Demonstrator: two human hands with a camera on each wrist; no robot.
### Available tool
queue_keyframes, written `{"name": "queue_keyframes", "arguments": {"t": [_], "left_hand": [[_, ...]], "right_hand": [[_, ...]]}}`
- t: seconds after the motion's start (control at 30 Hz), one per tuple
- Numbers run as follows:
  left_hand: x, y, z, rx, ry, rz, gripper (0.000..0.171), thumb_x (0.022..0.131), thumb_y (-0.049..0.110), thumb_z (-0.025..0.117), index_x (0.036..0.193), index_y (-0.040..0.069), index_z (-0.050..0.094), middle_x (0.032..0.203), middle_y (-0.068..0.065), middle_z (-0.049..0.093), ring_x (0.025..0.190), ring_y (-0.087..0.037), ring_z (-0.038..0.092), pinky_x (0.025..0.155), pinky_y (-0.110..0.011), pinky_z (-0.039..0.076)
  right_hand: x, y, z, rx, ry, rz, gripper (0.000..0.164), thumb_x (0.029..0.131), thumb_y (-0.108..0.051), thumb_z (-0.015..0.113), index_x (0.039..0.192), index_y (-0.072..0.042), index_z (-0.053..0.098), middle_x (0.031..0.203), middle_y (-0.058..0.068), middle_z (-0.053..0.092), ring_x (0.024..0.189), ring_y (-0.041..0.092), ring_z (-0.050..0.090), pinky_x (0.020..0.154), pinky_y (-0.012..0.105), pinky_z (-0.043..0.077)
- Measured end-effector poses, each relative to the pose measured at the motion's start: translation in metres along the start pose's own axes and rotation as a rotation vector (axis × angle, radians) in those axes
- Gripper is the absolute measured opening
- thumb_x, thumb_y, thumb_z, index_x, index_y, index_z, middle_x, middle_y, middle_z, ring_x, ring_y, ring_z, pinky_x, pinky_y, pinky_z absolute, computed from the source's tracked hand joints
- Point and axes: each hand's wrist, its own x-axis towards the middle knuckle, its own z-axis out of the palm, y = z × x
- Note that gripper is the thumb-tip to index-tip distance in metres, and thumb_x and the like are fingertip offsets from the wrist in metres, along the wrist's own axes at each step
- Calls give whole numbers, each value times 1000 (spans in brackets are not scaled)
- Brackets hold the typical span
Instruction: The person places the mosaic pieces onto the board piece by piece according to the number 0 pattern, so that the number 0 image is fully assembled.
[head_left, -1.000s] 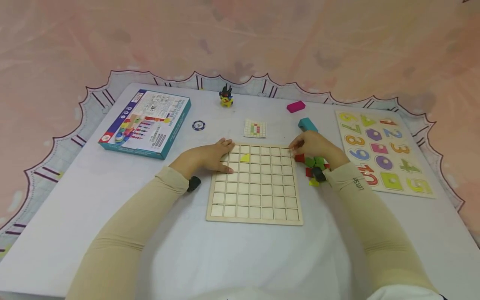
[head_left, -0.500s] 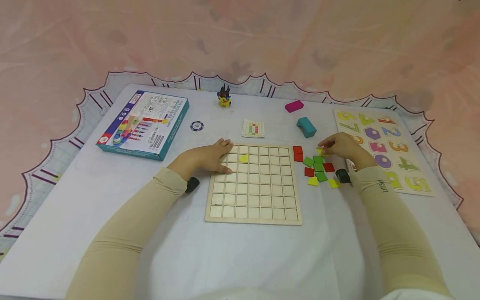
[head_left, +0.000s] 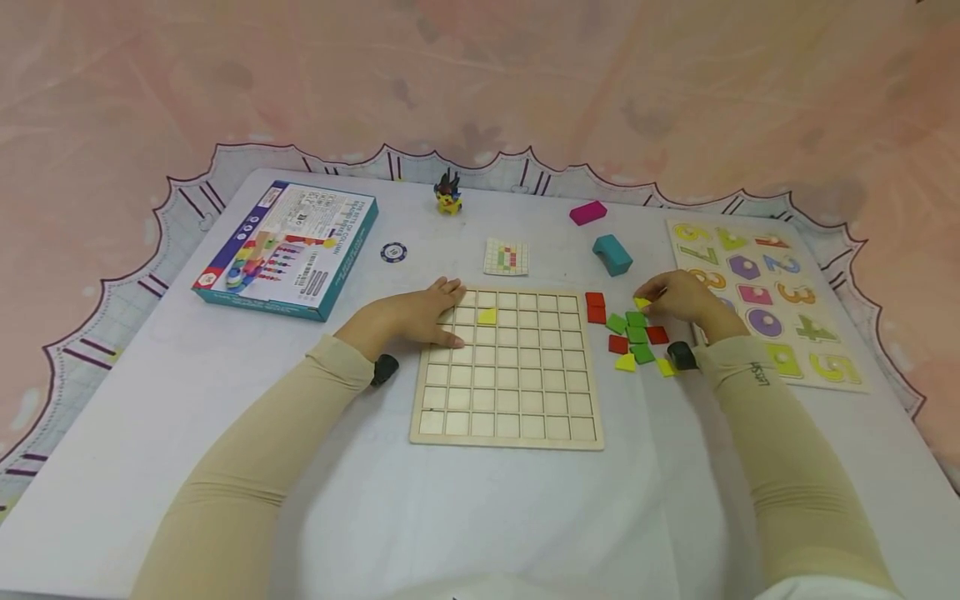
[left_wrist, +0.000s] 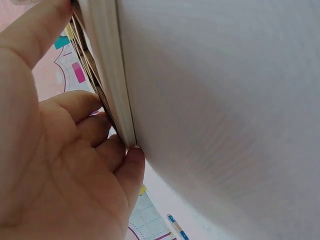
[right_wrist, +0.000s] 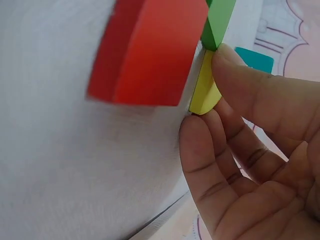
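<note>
Near the left hand [head_left: 420, 315], a box [head_left: 292, 250] reads "FIVE SETS OF COLUMN".

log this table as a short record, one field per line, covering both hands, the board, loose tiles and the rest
left hand: rests on the grid board's left side
right hand: pinches a yellow tile
set in board: one yellow piece
loose tiles: red, green and yellow, right of the board
beyond board: pattern card
far left: box
far right: number puzzle
</note>
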Motion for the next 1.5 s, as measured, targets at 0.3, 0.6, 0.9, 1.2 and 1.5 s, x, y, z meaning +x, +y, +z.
{"name": "queue_keyframes", "arguments": {"t": [0.3,0.6,0.9,1.2,1.5], "left_hand": [[0,-2,2,-8,2,10,94,85,45,62,149,8,5,156,-10,-3,142,-27,-10,115,-47,4],[-1,-1,1,-18,7,-2,94,84,46,62,149,9,5,156,-8,-3,142,-26,-10,115,-47,5],[-1,-1,0,-10,14,10,93,84,45,62,149,8,6,156,-10,-2,142,-27,-9,115,-46,4],[-3,1,1,-16,8,3,93,84,45,62,149,8,6,156,-10,-2,142,-27,-9,115,-46,5],[-4,1,1,-5,8,16,93,85,44,62,148,6,5,155,-11,-2,142,-27,-9,115,-46,5]], "right_hand": [[-4,-3,0,-4,35,-14,30,87,-9,61,114,3,56,108,20,52,99,32,44,91,47,39],[-6,-6,-7,51,78,-12,22,90,-6,53,110,3,59,100,17,56,89,28,51,79,35,45],[-2,-31,6,151,48,-124,22,88,-6,58,107,6,60,93,13,57,79,18,59,78,31,53],[8,-67,35,159,29,-213,17,83,-5,65,98,4,63,85,9,58,78,18,51,65,22,47],[17,-98,53,173,-39,-217,15,83,-6,65,97,1,64,83,6,57,77,17,51,65,22,46]]}}
